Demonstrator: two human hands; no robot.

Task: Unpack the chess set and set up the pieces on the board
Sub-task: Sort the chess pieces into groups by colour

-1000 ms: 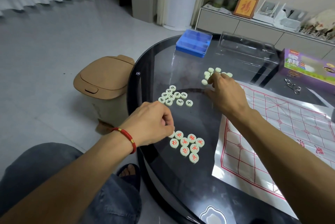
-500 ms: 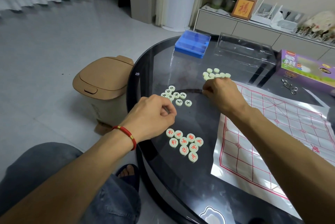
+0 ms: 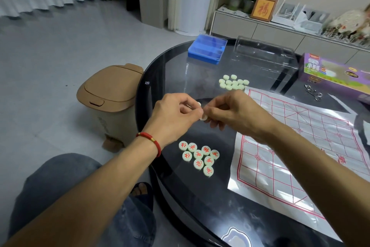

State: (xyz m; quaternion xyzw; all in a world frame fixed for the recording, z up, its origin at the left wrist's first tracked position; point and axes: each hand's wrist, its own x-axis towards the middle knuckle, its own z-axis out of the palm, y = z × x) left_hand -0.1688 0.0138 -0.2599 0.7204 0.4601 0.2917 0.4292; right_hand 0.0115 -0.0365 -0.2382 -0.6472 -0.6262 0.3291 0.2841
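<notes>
Both hands, left hand and right hand, meet above the table, pinching one piece, probably to inspect its face before sorting.

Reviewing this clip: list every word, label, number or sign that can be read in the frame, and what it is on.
"福": gold character in the framed picture on the sideboard.
"象棋": large characters on the purple box; its smaller print is too blurred to read.
Red characters on the red pieces near the table edge: upside down and blurred, not reliably readable.
Red characters on the paper board: cut off by the right arm, unreadable.
Small round mark on the table rim: too small to read.
</notes>
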